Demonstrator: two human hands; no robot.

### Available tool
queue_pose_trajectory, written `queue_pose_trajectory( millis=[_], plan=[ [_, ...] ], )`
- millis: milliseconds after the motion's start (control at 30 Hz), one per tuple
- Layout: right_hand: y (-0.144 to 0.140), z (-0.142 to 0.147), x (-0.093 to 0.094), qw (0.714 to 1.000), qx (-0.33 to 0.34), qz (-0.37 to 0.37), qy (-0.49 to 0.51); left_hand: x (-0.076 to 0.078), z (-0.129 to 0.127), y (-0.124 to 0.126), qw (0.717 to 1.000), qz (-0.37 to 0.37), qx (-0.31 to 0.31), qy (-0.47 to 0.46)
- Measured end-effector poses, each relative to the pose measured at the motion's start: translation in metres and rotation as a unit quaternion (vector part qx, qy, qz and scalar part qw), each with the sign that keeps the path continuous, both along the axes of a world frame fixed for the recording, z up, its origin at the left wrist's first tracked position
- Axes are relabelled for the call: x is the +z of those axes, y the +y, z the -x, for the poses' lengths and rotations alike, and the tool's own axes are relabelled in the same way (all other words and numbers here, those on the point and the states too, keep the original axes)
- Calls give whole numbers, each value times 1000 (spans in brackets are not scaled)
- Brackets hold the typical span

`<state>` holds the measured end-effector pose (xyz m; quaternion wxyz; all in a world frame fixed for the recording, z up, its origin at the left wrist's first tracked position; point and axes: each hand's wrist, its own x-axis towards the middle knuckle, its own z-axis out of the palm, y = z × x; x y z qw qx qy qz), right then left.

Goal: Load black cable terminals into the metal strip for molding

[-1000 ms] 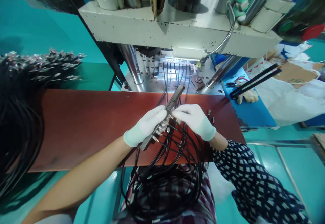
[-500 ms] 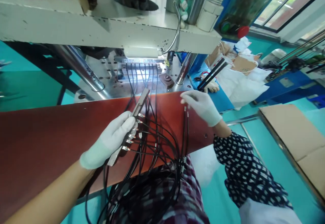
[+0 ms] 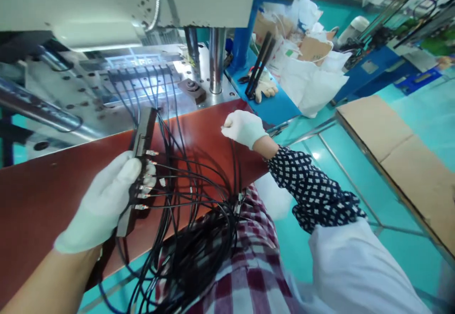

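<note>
My left hand [image 3: 103, 198], in a white glove, is closed around a long metal bar [image 3: 145, 124] held at a slant over the red-brown board. Several black cables end in small metal connectors [image 3: 141, 207] lined up along the bar's right side, by my fingertips. From there the cables run to a tangled black cable bundle [image 3: 199, 252] on my lap. My gloved right hand [image 3: 244, 126] hovers at the board's right part, thumb and fingers pinched; whatever lies between them is too small to make out. Two cables [image 3: 234, 162] lie just below it.
Ahead stands a press with a pale upper block [image 3: 199, 1] and steel posts [image 3: 216, 62]. Several cables lead into a lit metal mould [image 3: 142, 74]. The red-brown work board [image 3: 64, 176] spans the front. At right are a blue stand [image 3: 280, 107], white bags [image 3: 302, 84] and cardboard [image 3: 377, 124].
The view has turned right and closer, shifting the press leftward. My right hand's fingers have curled in more tightly. My left hand still grips the bar.
</note>
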<state>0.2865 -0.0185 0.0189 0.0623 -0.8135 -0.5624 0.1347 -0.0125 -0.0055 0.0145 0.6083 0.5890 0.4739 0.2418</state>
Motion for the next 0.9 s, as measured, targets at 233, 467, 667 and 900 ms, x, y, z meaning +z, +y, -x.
queue_pose_trajectory(
  millis=[233,467,667,900],
  plan=[
    [-7,6,14,963,6,-104,250,2,-3,-1,1000,10,-2,-5],
    [-15,19,17,861,94,-43,498,-6,-2,4,998,17,-16,-62],
    [-3,34,14,843,145,10,519,-8,-3,10,990,2,-49,-133],
    [5,67,28,862,169,-1,478,-10,-1,15,982,0,-74,-173]
  ],
)
